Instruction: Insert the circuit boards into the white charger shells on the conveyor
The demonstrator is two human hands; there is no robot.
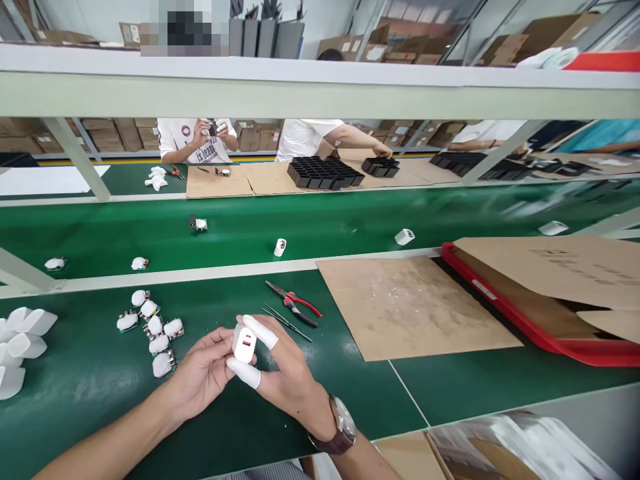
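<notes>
Left hand (206, 371) and right hand (293, 375) clamp the white two-port housing (245, 345) at lower centre of the frame; left-side contact appears partly hidden; pliers (290, 300) lie on the bench (100, 420) near centre

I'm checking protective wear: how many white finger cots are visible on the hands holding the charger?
2, both on the right hand: a thumb cot and an index-finger cot. The left hand is partly hidden, so there may be more.
</notes>
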